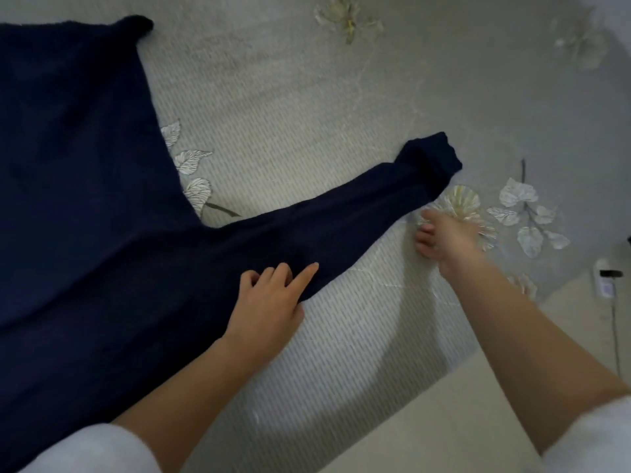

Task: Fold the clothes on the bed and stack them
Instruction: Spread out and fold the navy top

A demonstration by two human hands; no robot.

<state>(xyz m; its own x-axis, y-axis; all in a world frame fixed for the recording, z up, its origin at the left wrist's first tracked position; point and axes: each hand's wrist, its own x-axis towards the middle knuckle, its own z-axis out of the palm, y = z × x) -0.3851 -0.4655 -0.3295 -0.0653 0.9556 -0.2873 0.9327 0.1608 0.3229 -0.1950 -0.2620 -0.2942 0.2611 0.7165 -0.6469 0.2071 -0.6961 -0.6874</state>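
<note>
A dark navy sweater (78, 186) lies spread flat over the left half of the bed. One sleeve (345, 209) stretches out to the right and ends in a folded cuff (430, 158). My left hand (269, 298) rests on the sleeve near its lower edge, index finger straight, other fingers loosely bent. My right hand (444, 237) is blurred and hovers over the bedspread just below the cuff end of the sleeve. Its fingers are curled and nothing shows in them. A second sleeve tip (138, 25) pokes out at the top left.
The bed is covered by a pale grey bedspread (307, 97) printed with leaves and flowers. Its edge runs diagonally at the lower right, with light floor (478, 421) beyond. A white plug adapter with a cable (606, 285) sits at the right edge.
</note>
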